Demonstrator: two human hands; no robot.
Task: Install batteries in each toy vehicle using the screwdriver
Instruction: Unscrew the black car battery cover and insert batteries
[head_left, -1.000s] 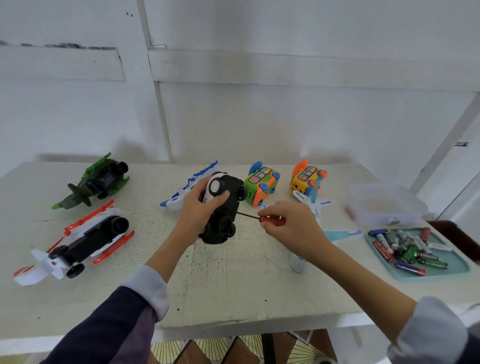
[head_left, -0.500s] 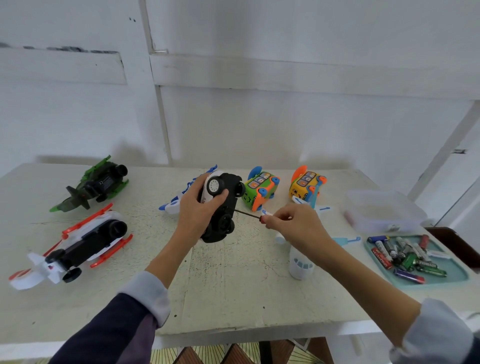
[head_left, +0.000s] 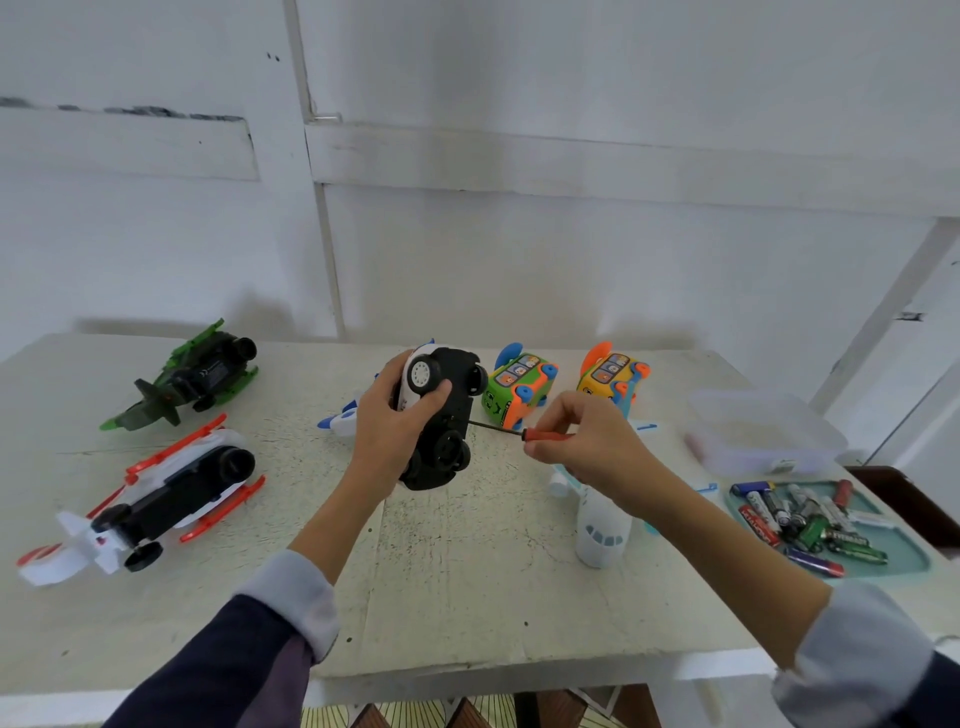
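Your left hand (head_left: 387, 421) grips the toy car (head_left: 441, 415) above the worktop (head_left: 467, 571), its black underside turned toward you. Your right hand (head_left: 587, 447) pinches the red-handled screwdriver (head_left: 519, 430), tip at the underside. Batteries (head_left: 800, 519) lie in the tray (head_left: 909, 558) at right.

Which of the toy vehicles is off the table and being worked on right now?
The black-bottomed white car: the left hand holds it up, underside out, with the screwdriver tip on it. The other toys lie on the table.
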